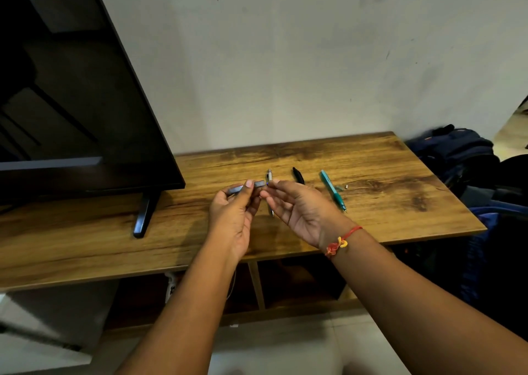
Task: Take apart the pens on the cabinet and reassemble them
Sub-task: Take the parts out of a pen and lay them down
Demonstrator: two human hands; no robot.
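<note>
My left hand (235, 207) grips a grey-blue pen barrel (245, 187), held level above the wooden cabinet top (371, 168). My right hand (297, 207) pinches the barrel's right end at a small blue tip; what exactly it holds is too small to tell. On the cabinet behind the hands lie a white-and-silver pen (269, 176), partly hidden by my fingers, a black pen piece (298, 175), and a teal pen (333, 190). A tiny silver part (346, 187) and a clear piece (339, 188) lie just right of the teal pen.
A black television (71, 103) on a black foot (144, 217) fills the cabinet's left half. A grey wall rises behind. A dark blue backpack (457, 151) sits past the right edge. Open shelf compartments (297, 283) lie under the top.
</note>
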